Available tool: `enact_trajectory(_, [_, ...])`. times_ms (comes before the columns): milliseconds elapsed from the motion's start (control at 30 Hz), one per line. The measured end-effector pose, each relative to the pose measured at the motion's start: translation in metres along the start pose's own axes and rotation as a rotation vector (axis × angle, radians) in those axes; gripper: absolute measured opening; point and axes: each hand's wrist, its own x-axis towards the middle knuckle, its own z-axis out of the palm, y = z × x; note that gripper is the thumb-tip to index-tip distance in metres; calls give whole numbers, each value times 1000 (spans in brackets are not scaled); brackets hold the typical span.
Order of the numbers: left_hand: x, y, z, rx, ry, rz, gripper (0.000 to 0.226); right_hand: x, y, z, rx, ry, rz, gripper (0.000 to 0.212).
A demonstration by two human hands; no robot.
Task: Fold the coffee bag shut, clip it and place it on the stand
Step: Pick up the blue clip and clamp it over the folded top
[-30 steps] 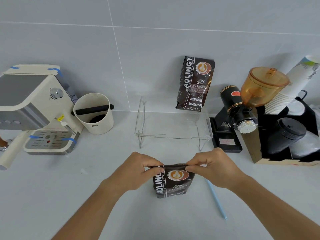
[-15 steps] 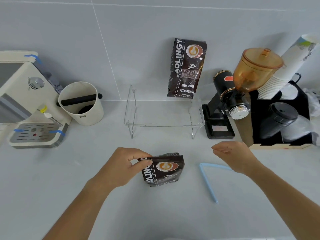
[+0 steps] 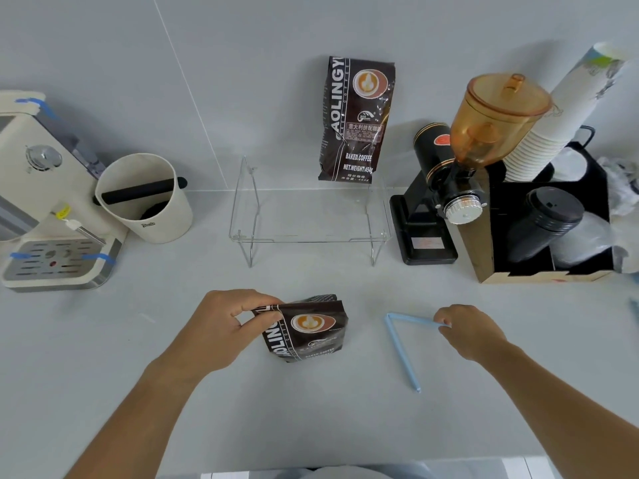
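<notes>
A dark brown coffee bag [image 3: 307, 331] stands on the counter with its top folded down. My left hand [image 3: 224, 326] pinches the folded top at its left end. A light blue bag clip [image 3: 401, 344] lies open in a V on the counter to the right of the bag. My right hand [image 3: 466, 328] holds the end of the clip's upper arm between its fingertips. The clear acrylic stand [image 3: 311, 238] sits behind the bag against the wall. A second, taller coffee bag [image 3: 356, 119] stands on the stand's right rear part, leaning on the wall.
A cream espresso machine [image 3: 41, 202] and a white knock box [image 3: 145, 198] stand at the left. A black grinder with an amber hopper [image 3: 460, 174] and a box of cups and lids [image 3: 553, 216] stand at the right.
My right hand let go of the bag's folded top, moved right and took hold of the blue clip, which now lies open. My left hand stays on the fold.
</notes>
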Motion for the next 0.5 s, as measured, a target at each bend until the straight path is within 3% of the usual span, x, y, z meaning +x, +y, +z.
enact_trajectory(300, [-4,-5,9,-73,46,-81,33,-5,2,7,26,-18,-48,19])
enact_trajectory(500, [-7,-7,16,-256,118,-174,50,-14,-4,-4,148,102,-162,15])
